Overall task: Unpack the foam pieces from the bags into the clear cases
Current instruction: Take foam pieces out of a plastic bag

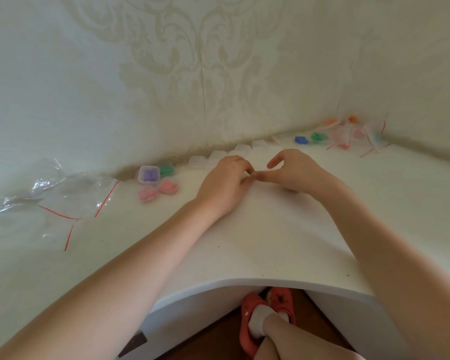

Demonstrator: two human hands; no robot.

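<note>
White table (270, 242) lay under both hands, which met fingertip to fingertip; the left hand (225, 181) curled and the right hand (291, 171) pinched at something between them too small to make out. Empty clear cases (218, 154) sat just beyond the knuckles. Filled cases (148, 174) lay left of the left hand, bagged foam pieces (343, 133) far right, near the wall.

hands (255, 175) fingertips meeting, white table (283, 242)

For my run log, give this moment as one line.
both hands meet fingertips mid-table, held item unclear | filled cases left | bagged foam far right
</note>
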